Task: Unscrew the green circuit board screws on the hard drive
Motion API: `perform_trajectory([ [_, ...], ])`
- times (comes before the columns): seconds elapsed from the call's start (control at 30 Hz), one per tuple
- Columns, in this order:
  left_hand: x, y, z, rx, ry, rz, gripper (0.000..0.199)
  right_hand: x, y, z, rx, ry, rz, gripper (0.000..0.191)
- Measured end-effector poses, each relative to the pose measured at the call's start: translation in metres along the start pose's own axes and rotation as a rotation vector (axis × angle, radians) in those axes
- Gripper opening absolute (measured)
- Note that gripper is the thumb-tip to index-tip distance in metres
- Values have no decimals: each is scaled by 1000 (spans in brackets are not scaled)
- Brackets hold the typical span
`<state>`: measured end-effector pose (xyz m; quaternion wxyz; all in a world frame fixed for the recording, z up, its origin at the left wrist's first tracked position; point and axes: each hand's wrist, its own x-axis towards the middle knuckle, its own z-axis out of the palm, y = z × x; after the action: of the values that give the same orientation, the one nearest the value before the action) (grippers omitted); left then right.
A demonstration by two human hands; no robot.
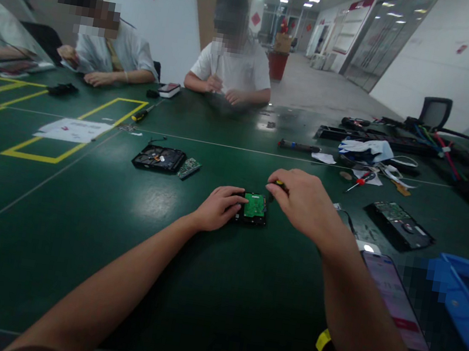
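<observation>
A hard drive with a green circuit board [255, 205] lies on the table in front of me. My left hand [221, 208] holds it at its left side, fingers resting over the board's edge. Above the drive's right edge, my right hand [299, 200] is closed on a small screwdriver [278, 182] with yellow on its handle; most of the tool is hidden by the fingers. To the left lie an opened black hard drive [159, 159] and a loose circuit board [189, 169].
On the right are another hard drive [402, 226], a phone [395, 299], a blue bin [468, 301] and a red screwdriver [361, 182]. Gloves [365, 150] and cables lie farther back. Co-workers sit across the green table [146, 280]; a paper sheet [73, 130] is at left.
</observation>
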<state>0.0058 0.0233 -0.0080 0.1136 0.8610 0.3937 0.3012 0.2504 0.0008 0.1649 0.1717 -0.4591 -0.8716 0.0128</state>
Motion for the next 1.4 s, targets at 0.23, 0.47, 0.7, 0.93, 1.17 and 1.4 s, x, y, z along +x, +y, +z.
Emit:
perform_trajectory([
  [0.23, 0, 0, 0, 6, -1, 5, 34, -1, 6, 9, 1, 6, -39, 26],
  [0.47, 0, 0, 0, 2, 1, 8, 34, -2, 3, 7, 26, -14, -83, 23],
  [0.7, 0, -1, 2, 4, 6, 8, 35, 0, 4, 8, 36, -7, 20, 21],
  [0.93, 0, 0, 1, 5, 2, 5, 34, -1, 3, 4, 56, 5, -21, 17],
  [1.17, 0, 0, 1, 6, 3, 11, 34, -1, 6, 5, 45, -35, -22, 19],
  [1.4, 0, -1, 1, 8, -4, 6, 35, -1, 4, 4, -22, -18, 56, 15],
])
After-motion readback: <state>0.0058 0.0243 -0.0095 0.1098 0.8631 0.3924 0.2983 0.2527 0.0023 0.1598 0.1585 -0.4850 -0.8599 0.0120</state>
